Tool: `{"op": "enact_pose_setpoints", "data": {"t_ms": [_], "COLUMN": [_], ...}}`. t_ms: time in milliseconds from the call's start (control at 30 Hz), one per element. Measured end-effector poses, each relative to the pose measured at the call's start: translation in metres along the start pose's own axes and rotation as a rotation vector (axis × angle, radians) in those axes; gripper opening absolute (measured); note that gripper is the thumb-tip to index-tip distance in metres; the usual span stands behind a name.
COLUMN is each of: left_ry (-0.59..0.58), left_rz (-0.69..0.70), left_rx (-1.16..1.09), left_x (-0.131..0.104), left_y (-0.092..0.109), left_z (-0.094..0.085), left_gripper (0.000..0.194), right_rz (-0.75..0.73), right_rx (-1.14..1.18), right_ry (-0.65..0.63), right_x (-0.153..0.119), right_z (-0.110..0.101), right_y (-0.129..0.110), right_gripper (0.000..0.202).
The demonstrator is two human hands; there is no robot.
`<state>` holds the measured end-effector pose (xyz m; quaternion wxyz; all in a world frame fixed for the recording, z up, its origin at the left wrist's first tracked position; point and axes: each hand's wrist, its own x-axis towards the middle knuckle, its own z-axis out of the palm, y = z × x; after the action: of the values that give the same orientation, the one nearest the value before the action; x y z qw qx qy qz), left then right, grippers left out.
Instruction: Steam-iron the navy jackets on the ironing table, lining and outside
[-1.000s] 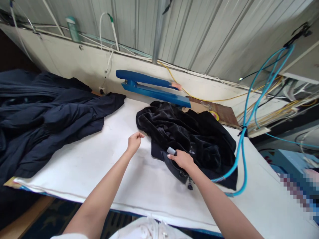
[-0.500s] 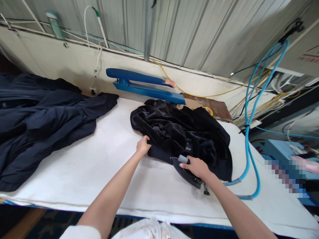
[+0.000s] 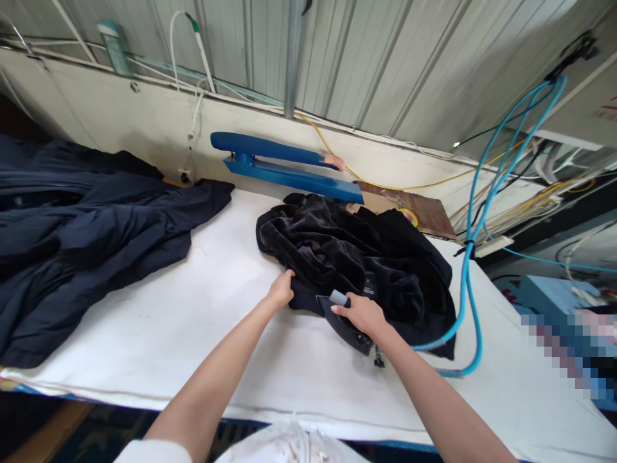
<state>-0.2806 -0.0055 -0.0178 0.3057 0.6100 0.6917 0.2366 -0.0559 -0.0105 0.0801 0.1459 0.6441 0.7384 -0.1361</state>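
A black garment (image 3: 328, 238) with a plush lining and a small white-lettered label lies bunched on the white-covered table (image 3: 222, 283). My left hand (image 3: 281, 289) pinches its lower left edge. My right hand (image 3: 364, 314) is wrapped round the grey-tipped handle of a steam iron (image 3: 344, 328). The dark iron rests on the garment's flat lower band, its pointed end toward my left hand. Two blue hoses (image 3: 467, 302) run from the iron's back end up to the right.
A dark padded jacket (image 3: 96, 238) covers the table's left side. Behind the garment stands a blue sleeve board (image 3: 289, 167). A yellow tape roll (image 3: 409, 217) lies near a brown board (image 3: 429, 217). A bottle (image 3: 114, 48) stands on the wall ledge.
The iron in my right hand has slid left along the garment's lower band, closer to my left hand. The hoses have followed it. My left hand still grips the edge.
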Motion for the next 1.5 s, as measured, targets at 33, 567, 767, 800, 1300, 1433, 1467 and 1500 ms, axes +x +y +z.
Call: {"op": "enact_pose_setpoints", "data": {"t_ms": [33, 567, 767, 800, 1300, 1433, 1467, 1500], "left_ry": [0.013, 0.261, 0.113, 0.069, 0.291, 0.169, 0.159, 0.162], "left_rz": [-0.005, -0.117, -0.266, -0.252, -0.133, 0.002, 0.03, 0.06], "left_rx": [-0.005, -0.295, -0.092, -0.057, 0.009, -0.005, -0.002, 0.001], "left_x": [0.001, 0.013, 0.003, 0.0, -0.02, -0.02, -0.019, -0.016], "left_y": [-0.001, -0.012, -0.003, 0.0, 0.02, 0.022, 0.021, 0.02], "left_z": [0.0, -0.023, -0.018, -0.014, 0.028, 0.038, 0.038, 0.037], "left_gripper": [0.054, 0.038, 0.021, 0.024, 0.03, 0.02, 0.022, 0.026], "right_rz": [0.002, -0.252, -0.27, -0.264, -0.067, -0.121, -0.125, -0.127], "right_rx": [0.001, -0.03, -0.029, -0.024, -0.021, -0.037, -0.042, -0.044], "right_ry": [-0.003, -0.002, -0.02, -0.025, -0.034, -0.052, -0.05, -0.044], "right_x": [0.001, 0.018, 0.003, 0.001, -0.001, -0.006, -0.007, -0.007], "right_z": [0.0, -0.008, -0.001, 0.0, -0.004, 0.0, 0.001, 0.002], "right_y": [-0.003, -0.034, -0.027, -0.022, 0.121, 0.119, 0.115, 0.109], "right_gripper": [0.059, 0.06, 0.058, 0.058, 0.06, 0.057, 0.056, 0.056]}}
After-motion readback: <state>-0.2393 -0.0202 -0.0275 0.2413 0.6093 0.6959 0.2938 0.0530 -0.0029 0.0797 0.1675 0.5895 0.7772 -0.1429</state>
